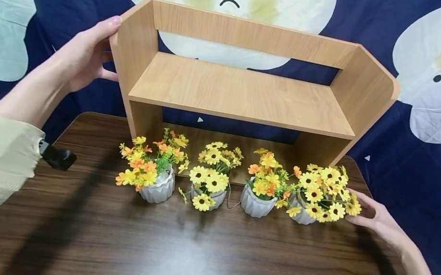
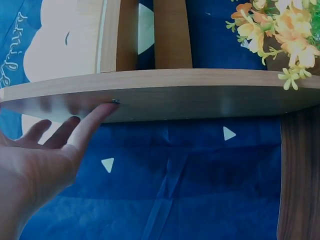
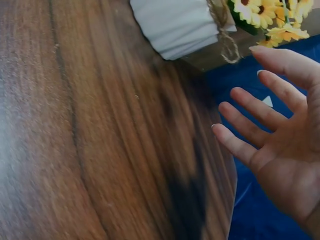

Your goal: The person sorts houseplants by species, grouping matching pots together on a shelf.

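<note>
A light wooden two-tier shelf (image 1: 245,94) stands at the back of the table. My left hand (image 1: 89,56) is at its left side panel, with a fingertip touching the panel's outer face in the left wrist view. Several artificial flowers in white pots line up before the shelf; the leftmost pot (image 1: 159,187) holds orange and yellow blooms. At the right end is a potted bunch of yellow daisies (image 1: 326,196). Beside these blooms, my right hand (image 1: 385,227) has its fingers spread and loosely extended; in the right wrist view the palm (image 3: 287,165) holds nothing.
The dark wooden table (image 1: 192,254) has its back corners near the shelf's sides. Behind hangs a navy cloth (image 1: 428,177) with white cloud faces. Two more pots, one with daisies (image 1: 213,182) and one with orange-yellow flowers (image 1: 267,174), stand in the middle of the row.
</note>
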Available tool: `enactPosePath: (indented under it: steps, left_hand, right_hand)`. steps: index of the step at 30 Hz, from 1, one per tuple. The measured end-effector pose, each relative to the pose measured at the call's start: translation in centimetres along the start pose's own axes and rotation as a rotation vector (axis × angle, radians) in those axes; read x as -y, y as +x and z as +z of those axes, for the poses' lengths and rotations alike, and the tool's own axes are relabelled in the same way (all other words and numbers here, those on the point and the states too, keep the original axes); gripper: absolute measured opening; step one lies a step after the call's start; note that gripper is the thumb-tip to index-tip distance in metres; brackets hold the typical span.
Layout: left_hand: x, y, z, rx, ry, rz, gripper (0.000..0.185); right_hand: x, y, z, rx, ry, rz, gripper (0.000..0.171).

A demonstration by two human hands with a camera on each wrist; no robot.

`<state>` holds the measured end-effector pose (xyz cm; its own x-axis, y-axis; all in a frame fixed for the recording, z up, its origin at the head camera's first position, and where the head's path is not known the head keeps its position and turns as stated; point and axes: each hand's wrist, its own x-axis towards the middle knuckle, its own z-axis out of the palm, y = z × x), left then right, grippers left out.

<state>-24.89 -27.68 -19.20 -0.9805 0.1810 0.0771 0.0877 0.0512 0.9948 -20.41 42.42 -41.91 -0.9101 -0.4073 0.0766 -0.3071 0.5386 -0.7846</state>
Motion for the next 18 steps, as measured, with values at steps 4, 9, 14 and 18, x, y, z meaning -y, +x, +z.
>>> enactPosePath:
  steps: [4,9,14,18]
  left_hand:
    - [0.1,0.1,0.3,-0.023,0.023,-0.003,0.061]
    - [0.1,0.1,0.6,-0.046,0.027,-0.004,0.063]
    - [0.2,0.0,0.7,-0.064,0.009,-0.002,0.063]
    - [0.2,0.0,0.7,-0.068,-0.002,-0.006,0.063]
  right_hand:
    - [0.0,-0.1,0.7,-0.039,-0.073,0.057,0.067]
    - [-0.1,0.2,1.5,-0.039,-0.101,0.070,0.061]
    - [0.2,0.6,2.3,-0.009,-0.033,0.036,0.053]
    - [0.6,0.8,3.3,0.000,0.102,0.001,0.060]
